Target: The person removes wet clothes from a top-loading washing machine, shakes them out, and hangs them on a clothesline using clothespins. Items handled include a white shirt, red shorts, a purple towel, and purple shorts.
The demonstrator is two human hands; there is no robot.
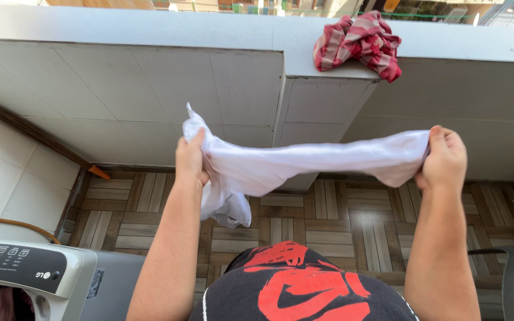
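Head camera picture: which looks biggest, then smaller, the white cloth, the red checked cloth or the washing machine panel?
1. white cloth
2. washing machine panel, partly cut off, nearer the camera, so unsure
3. red checked cloth, farther away

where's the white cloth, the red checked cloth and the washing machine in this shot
white cloth [304, 160], head view, on the stretched middle between the hands
red checked cloth [358, 43], head view, on the crumpled middle of the bundle
washing machine [28, 270], head view, on its control panel at lower left

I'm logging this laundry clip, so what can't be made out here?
Head view only:
- white cloth: bunched between left hand and right hand, so its kind is unclear.
- washing machine: cut off by the frame's lower left corner.
- red checked cloth: crumpled, shape unclear.
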